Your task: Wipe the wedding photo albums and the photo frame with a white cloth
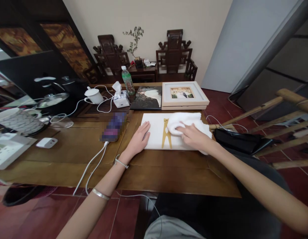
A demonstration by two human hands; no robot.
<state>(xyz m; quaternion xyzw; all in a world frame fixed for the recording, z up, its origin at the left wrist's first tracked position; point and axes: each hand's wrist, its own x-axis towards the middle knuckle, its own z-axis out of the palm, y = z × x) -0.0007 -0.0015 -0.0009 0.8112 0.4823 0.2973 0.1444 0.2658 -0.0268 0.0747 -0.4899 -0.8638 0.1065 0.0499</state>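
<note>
A white panel (154, 141) with a long-legged yellow-brown animal figure (165, 136) on it lies flat on the wooden table. My left hand (140, 137) rests on the panel's left edge with its fingers stretched out flat. Over the right part of the panel, my right hand (192, 135) grips a bunched white cloth (191, 119) and presses it against the surface. The cloth hides the panel's right side and hangs past its right edge.
Behind the panel lie a dark picture (147, 98) and a pale wooden frame (203, 96). A phone (114, 127) on a charging cable is to the left. Further back stand a tissue box (121, 99), a bottle (127, 81) and a lidded cup (94, 96). A power strip (12, 151) sits far left.
</note>
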